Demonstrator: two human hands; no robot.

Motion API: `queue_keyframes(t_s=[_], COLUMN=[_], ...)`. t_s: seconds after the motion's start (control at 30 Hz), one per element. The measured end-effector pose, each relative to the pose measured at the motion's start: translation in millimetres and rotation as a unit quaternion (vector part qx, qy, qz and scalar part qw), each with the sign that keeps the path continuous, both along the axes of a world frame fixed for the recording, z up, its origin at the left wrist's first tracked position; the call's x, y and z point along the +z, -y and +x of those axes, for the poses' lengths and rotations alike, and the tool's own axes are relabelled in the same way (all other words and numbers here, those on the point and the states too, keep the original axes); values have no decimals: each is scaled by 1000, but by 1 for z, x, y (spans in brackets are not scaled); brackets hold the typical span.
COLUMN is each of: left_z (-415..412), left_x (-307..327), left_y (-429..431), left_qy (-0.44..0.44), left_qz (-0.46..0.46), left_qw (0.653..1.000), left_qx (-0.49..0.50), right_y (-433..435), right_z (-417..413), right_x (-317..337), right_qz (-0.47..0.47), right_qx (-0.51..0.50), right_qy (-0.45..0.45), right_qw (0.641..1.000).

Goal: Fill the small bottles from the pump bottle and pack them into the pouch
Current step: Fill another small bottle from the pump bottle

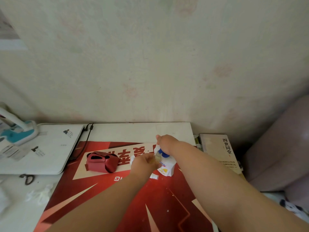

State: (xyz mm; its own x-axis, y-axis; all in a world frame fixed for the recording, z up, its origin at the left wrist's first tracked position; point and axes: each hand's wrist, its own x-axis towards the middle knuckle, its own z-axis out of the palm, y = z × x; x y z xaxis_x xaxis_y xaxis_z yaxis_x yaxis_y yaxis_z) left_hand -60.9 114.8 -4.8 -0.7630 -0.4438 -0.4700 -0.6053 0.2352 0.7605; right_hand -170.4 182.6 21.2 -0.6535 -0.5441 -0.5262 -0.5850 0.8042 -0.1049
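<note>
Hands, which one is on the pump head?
The right hand, on top of the pump bottle; the left hand instead holds a small bottle beside it.

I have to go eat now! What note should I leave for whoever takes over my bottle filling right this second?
Left hand: holds a small bottle up at the pump bottle's spout.
Right hand: grips the top of the pump bottle, which stands upright on the red mat.
Red pouch: lies on the mat to the left, apart from the hands.
Small white cap: lies on the mat beside the pump bottle.
Done: the held bottle looks partly filled with yellowish liquid.
Left: finish filling, cap it, pack the pouch.
</note>
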Motion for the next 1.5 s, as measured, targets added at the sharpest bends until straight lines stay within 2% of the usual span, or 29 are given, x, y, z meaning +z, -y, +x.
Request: queue_keyframes(t_s=[0.43, 0.73, 0.9, 1.03, 1.2, 1.5], left_z=[1, 5, 0, -3, -3, 0], left_x=[-1, 4, 10, 13, 13, 10], left_y=[0, 0, -2, -4, -4, -2], left_qy=[-12, -28, 0, 27, 39, 16], left_qz=[46, 44, 24, -34, -51, 2], left_qw=[999, 998, 998, 993, 991, 997], left_qx=[-6, -31, -63, -113, -117, -71], right_y=[-1, -1, -1, -1, 0, 1], right_z=[1, 1, 0, 0, -1, -2], right_x=[0, 1, -1, -1, -2, -7], right_qz=[-10, -3, 0, 5, 7, 14], right_qx=[-5, -1, 5, 3, 6, 2], right_qy=[3, 3, -1, -4, -5, -19], right_qw=[1000, 1000, 1000, 1000, 1000, 1000])
